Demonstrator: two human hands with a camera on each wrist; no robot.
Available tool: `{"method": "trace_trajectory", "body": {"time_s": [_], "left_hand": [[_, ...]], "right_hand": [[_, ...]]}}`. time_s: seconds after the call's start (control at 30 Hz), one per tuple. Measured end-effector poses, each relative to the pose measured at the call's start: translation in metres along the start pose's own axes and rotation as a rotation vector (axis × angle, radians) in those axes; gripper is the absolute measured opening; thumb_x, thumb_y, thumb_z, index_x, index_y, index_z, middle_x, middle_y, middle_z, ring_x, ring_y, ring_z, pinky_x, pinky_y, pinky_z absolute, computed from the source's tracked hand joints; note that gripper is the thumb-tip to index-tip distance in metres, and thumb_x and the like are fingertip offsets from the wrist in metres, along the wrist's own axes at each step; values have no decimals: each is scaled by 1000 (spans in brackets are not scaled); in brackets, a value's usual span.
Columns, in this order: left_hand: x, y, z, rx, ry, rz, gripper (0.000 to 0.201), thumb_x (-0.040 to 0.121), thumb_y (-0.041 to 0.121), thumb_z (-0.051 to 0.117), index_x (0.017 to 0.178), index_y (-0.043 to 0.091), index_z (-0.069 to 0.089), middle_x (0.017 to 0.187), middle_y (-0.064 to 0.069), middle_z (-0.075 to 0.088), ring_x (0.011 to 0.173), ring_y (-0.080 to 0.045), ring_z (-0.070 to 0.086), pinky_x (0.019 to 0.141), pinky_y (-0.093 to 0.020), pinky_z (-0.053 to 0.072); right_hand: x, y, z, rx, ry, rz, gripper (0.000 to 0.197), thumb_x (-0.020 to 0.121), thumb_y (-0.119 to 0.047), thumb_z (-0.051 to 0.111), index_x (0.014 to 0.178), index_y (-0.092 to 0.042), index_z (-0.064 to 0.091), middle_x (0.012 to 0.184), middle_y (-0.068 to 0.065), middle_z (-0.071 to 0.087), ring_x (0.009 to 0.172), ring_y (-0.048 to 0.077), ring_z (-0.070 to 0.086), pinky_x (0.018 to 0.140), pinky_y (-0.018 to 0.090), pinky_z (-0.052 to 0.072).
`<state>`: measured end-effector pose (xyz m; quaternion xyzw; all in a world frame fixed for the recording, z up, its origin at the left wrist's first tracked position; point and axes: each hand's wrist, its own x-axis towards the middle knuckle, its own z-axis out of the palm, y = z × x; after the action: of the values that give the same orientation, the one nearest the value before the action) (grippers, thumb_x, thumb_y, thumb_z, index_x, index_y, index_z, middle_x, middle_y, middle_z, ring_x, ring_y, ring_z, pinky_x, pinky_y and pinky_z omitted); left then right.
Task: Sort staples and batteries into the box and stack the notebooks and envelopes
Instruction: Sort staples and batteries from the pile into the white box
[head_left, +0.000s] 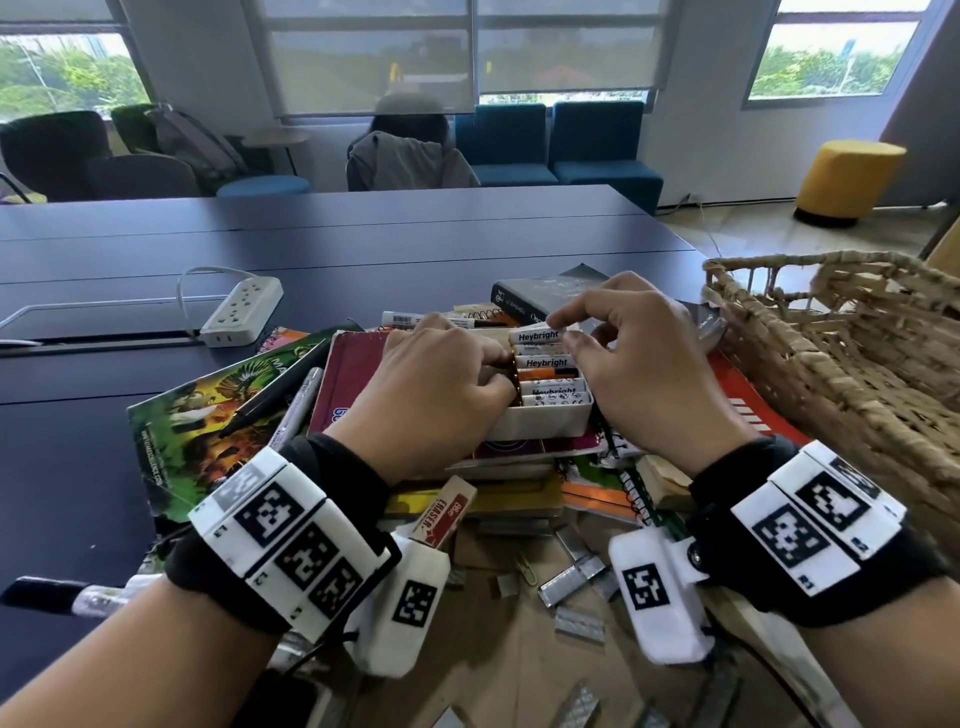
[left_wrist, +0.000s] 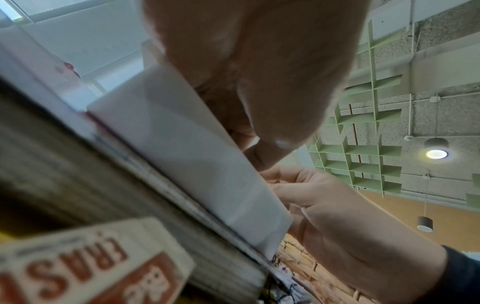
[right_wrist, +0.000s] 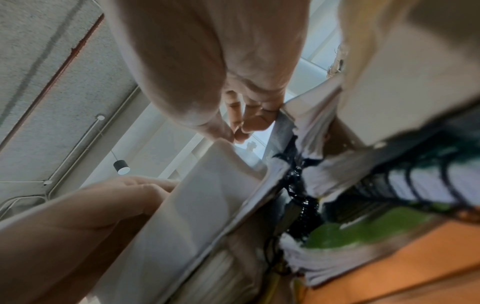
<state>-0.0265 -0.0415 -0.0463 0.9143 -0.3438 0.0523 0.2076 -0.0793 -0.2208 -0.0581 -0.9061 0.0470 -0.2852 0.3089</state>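
Observation:
A white box (head_left: 540, 420) sits on a maroon notebook (head_left: 353, 374) atop a pile of notebooks. Inside lie several white Heybright batteries (head_left: 546, 362). My left hand (head_left: 498, 366) curls its fingers over the box's left wall and grips it. My right hand (head_left: 567, 328) pinches the topmost battery (head_left: 537, 336) at the box's far end between thumb and forefinger. Staple strips (head_left: 571, 577) lie loose on brown paper near my wrists. In the left wrist view the box wall (left_wrist: 182, 154) fills the middle below my fingers (left_wrist: 259, 92). The right wrist view shows the box (right_wrist: 207, 195) beside my fingertips (right_wrist: 244, 125).
A wicker basket (head_left: 841, 353) stands at the right. A power strip (head_left: 241, 312) lies at the left on the dark table (head_left: 363, 234). Markers (head_left: 296, 410), an eraser (head_left: 447, 512), a colourful book (head_left: 208, 415) and a grey book (head_left: 545, 296) surround the pile.

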Motion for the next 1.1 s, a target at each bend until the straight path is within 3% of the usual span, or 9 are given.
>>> {"method": "trace_trajectory", "body": {"time_s": [0.17, 0.33, 0.5, 0.6, 0.67, 0.77, 0.83, 0.97, 1.1], "left_hand": [[-1, -1, 0, -21, 17, 6, 33, 96, 32, 51, 121, 27, 73, 86, 12, 60, 99, -16, 50, 99, -46, 45], [0, 0, 0, -46, 36, -2, 25, 97, 30, 53, 115, 29, 71, 89, 14, 59, 96, -13, 49, 97, -45, 45], [-1, 2, -2, -75, 32, -30, 19, 98, 26, 52, 115, 32, 55, 98, 11, 66, 102, -14, 51, 100, -45, 43], [-2, 2, -3, -41, 15, -33, 31, 99, 27, 50, 130, 30, 50, 104, 11, 61, 105, -12, 46, 100, -41, 39], [-2, 2, -3, -6, -8, -33, 40, 99, 28, 49, 139, 30, 46, 104, 9, 58, 108, -13, 45, 99, -39, 35], [-2, 2, -2, 23, -25, -24, 47, 99, 28, 47, 145, 33, 47, 115, 4, 66, 122, -18, 45, 102, -40, 33], [-1, 1, -1, 24, -19, -19, 50, 99, 28, 48, 148, 34, 47, 121, 3, 67, 125, -19, 45, 104, -41, 34], [0, -3, 1, -59, 35, -4, 45, 98, 29, 51, 142, 34, 56, 113, 7, 71, 110, -19, 56, 100, -47, 45], [2, -7, 4, -105, 49, 1, 44, 96, 31, 49, 139, 33, 61, 114, 5, 72, 100, -18, 60, 91, -47, 51]], "right_hand": [[-1, -5, 1, -63, -44, -55, 19, 98, -13, 65, 108, -22, 79, 97, -10, 56, 80, 4, 48, 66, 14, 32], [-1, -8, -1, -104, -57, -41, 24, 99, -10, 61, 113, -18, 78, 100, -7, 57, 91, 10, 52, 67, 2, 32], [-4, -13, -3, -148, -124, -46, 26, 99, -9, 59, 116, -18, 77, 103, -7, 56, 96, 10, 50, 70, 6, 32], [-3, -13, -2, -147, -117, -43, 24, 99, -10, 59, 112, -17, 78, 103, -6, 55, 94, 11, 51, 69, 8, 32], [-3, -13, -3, -151, -111, -35, 23, 99, -10, 58, 110, -16, 78, 103, -5, 54, 93, 11, 51, 69, 5, 33], [-3, -13, -3, -154, -103, -27, 23, 99, -8, 56, 108, -14, 77, 103, -3, 54, 92, 13, 51, 72, -5, 29], [-4, -14, -3, -161, -99, -27, 23, 99, -7, 57, 109, -14, 76, 105, -2, 54, 92, 13, 50, 70, -4, 30], [-4, -15, -4, -158, -88, -30, 21, 97, -10, 61, 111, -18, 75, 104, -5, 52, 85, 6, 48, 62, 6, 32], [-4, -15, -4, -166, -86, -27, 21, 98, -13, 62, 111, -21, 76, 104, -6, 53, 89, 8, 48, 62, 4, 29]]}}
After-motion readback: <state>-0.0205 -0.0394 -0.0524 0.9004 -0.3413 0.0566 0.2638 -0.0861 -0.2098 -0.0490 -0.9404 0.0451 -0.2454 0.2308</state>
